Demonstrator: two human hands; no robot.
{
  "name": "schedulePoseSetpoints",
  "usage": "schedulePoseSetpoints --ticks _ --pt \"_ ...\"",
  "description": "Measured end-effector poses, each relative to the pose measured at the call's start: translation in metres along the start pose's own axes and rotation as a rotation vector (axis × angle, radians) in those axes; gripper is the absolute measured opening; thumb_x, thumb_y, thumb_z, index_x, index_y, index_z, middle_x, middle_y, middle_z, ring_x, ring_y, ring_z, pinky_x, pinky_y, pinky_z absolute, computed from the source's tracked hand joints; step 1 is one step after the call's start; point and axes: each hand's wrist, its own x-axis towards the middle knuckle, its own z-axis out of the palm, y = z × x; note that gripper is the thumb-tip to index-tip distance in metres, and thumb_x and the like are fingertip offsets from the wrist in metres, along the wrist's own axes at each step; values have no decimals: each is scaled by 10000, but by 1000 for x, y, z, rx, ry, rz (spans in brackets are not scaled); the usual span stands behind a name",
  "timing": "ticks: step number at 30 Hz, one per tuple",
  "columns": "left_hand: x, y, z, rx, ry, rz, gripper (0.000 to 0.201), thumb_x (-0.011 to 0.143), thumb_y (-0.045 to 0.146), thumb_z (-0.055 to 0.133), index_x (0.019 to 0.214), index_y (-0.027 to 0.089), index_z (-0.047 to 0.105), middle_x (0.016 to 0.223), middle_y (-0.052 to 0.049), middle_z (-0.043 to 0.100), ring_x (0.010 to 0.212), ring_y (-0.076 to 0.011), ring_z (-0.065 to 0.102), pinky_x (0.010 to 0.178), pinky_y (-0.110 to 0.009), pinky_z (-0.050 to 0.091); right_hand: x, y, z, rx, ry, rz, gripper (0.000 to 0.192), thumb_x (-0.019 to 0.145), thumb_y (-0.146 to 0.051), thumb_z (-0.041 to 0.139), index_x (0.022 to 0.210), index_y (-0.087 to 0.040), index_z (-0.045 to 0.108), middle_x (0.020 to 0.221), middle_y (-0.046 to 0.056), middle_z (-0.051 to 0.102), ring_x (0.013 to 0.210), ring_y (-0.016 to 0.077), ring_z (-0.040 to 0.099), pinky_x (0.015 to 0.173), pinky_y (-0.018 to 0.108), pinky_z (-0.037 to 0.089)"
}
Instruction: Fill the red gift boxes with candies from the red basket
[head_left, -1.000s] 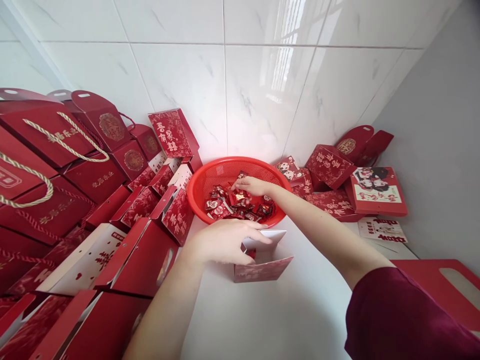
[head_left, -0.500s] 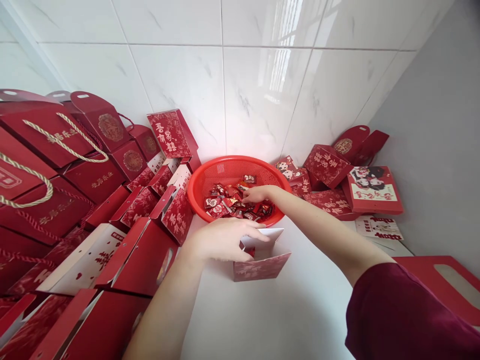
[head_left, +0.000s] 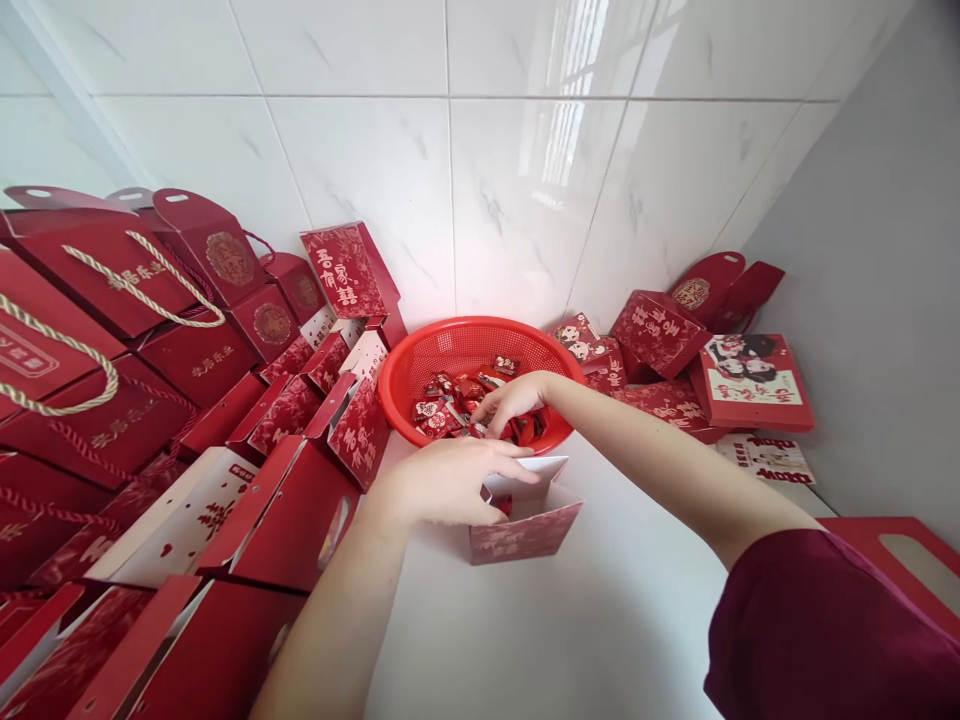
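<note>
red boxes [head_left: 292, 515] crowd the basket [head_left: 450, 352] at left, a tiled wall [head_left: 360, 180] behind

Widest approach: near side, over white tabletop [head_left: 600, 610], between left forearm [head_left: 337, 610] and right forearm [head_left: 645, 440]. Left flank walled by packed red boxes [head_left: 281, 515], close up to basket [head_left: 480, 323]; heaped boxes [head_left: 660, 333] crowd its right. Tiled wall [head_left: 375, 150] behind. Left hand [head_left: 450, 485] obstructs left part of open box [head_left: 525, 538]; right part reachable from above. Right hand [head_left: 514, 400] blocks basket's near right.

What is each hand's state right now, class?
Left hand: holding the open box.
Right hand: among wrapped packets in the red basket; whether holding one cannot be told.
</note>
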Motion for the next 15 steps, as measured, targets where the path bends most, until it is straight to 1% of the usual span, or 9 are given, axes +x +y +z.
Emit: schedulePoseSetpoints --ticks 3,6,11,15 --pt "0 -1 -1 -41 4 27 503 801 236 588 1259 442 605 1478 103 481 1246 -229 540 844 -257 491 -4 2 -3 98 43 -85 438 763 -488 730 991 -116 696 821 46 718 695 152 653 706 274 519" --pt "0 0 -1 -50 -10 -4 520 785 227 595 1255 449 610 1495 101 461 1228 -235 554 816 -260 494 -2 6 -5 160 168 -164 434 785 -529 705 930 -120 687 820 57 718 701 153 649 733 291 524" --pt "0 0 -1 -47 -15 -5 533 794 228 581 1275 458 592 1487 102 466 1178 -222 585 792 -252 490 5 7 -5 167 355 -255 400 796 -507 686 933 -131 697 864 56 714 760 160 636 744 285 507" --pt "1 -1 0 -37 -1 0 518 798 241 577 1266 462 595 1461 104 493 1154 -218 594 767 -246 485 4 3 -5 94 531 -284 347 801 -457 675 886 -123 718 827 34 696 767 159 596 748 281 483"
